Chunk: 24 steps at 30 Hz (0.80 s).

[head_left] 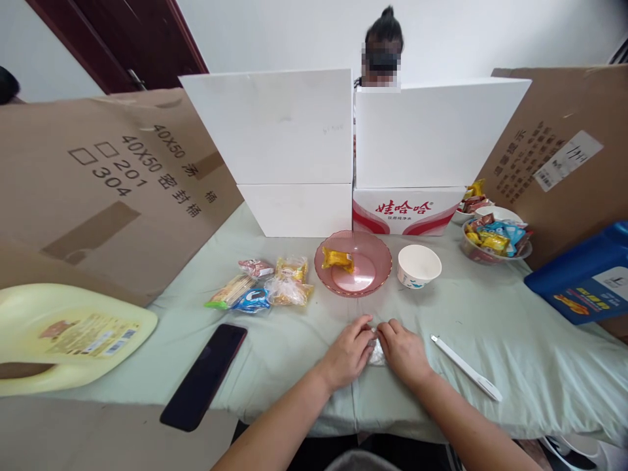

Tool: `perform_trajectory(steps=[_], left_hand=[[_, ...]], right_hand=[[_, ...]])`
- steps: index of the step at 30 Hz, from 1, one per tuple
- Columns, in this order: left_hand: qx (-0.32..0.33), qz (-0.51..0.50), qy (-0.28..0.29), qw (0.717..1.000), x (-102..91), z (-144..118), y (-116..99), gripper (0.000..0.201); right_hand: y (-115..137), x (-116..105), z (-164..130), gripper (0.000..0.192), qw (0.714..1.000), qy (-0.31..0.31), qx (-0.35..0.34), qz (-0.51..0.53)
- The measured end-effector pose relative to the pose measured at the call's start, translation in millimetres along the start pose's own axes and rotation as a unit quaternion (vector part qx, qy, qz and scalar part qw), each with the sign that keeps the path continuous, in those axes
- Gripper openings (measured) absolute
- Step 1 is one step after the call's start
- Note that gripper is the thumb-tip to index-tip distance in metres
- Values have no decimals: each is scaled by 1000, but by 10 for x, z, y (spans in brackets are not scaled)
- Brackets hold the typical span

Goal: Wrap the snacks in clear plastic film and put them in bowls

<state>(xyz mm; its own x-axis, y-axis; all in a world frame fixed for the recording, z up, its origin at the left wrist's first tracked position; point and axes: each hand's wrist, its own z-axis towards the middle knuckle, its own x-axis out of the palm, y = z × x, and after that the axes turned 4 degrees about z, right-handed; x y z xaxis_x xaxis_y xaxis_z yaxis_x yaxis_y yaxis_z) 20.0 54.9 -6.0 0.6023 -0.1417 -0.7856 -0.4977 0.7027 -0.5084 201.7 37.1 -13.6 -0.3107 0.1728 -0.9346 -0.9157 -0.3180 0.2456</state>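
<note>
"Packet (377, 355) — where is it?"
"On the near side of the worktop (294, 353), in front of the pink bowl (370, 263)."
"Who has it?"
"Left hand (346, 356) and right hand (405, 353) — both pinch its top, close together."

Packet (377, 356) partly hidden by hands (347, 353), yellow jug (73, 333) and blue container (583, 281) edge-cropped

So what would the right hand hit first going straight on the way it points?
The right hand would likely meet the left hand first, close beside it; the pink bowl looks next, depth unclear.
</note>
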Motion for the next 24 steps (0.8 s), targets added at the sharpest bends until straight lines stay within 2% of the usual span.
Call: perform_trajectory(steps=[2,5,10,12,14,16,20,24], left_hand=[[-20,25,-7,999,18,14,-21,24],[-40,45,-31,998,57,26,-34,25],[-36,47,-33,998,68,30,-26,29],[-30,44,-33,998,66,31,-20,30],[-25,50,-34,998,70,30,-13,29],[-27,66,-43,997,81,28,-6,28],[-53,94,-85,991,105,17,12,29],[-66,96,-95,989,104,12,19,30]], right_hand=[[0,7,2,18,1000,-4,-2,-6],[-39,-21,13,17,1000,-17,-5,-13],[-123,-173,-31,20,996,-78,20,-25],[-96,-209,-90,24,996,-90,-15,6],[-37,-199,-165,26,994,-71,-68,55],[16,-154,-245,27,991,-43,-94,81],[35,-76,-411,33,993,-43,-93,62],[-18,-142,-547,33,993,-24,-92,63]])
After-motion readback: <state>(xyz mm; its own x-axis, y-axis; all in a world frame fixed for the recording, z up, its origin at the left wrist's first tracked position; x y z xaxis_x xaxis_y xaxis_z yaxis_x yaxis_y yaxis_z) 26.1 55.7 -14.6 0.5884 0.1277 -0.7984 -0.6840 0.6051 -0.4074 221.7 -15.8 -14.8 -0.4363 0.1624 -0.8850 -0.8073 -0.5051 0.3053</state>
